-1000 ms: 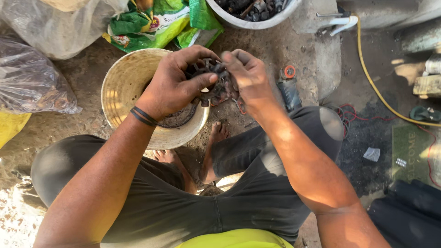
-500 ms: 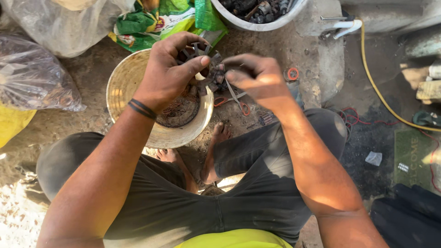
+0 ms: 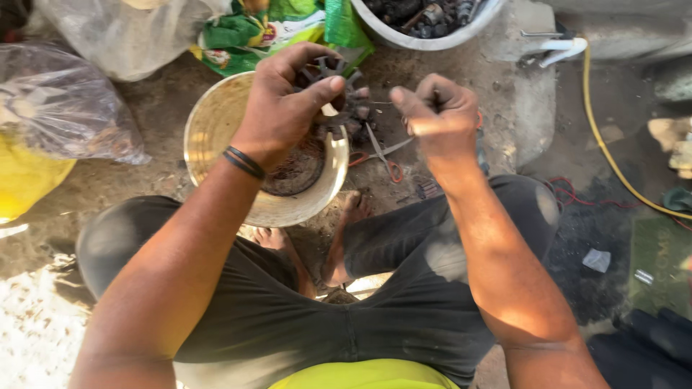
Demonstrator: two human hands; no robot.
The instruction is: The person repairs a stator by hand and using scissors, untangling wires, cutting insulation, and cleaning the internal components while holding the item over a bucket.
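My left hand (image 3: 288, 108) grips a dark, toothed round motor core (image 3: 344, 94) and holds it above the far rim of a cream plastic bucket (image 3: 216, 137). My right hand (image 3: 440, 115) is a little to the right of the core, fingers pinched shut around something thin that I cannot make out. On the dirt floor between the two hands lies a pair of scissors with red handles (image 3: 382, 155). Dark scrap sits in the bottom of the bucket. Black bands circle my left wrist.
A white basin (image 3: 432, 39) of dark metal parts stands at the top. Green printed bags (image 3: 252, 32) and clear plastic sacks (image 3: 65, 101) lie at the top left. A yellow cable (image 3: 613, 155) runs down the right side. My bare feet (image 3: 346, 238) and crossed legs sit below the bucket.
My right hand has pulled away to the right from the motor core, leaving a gap where the scissors show. My left hand still holds the core over the bucket.
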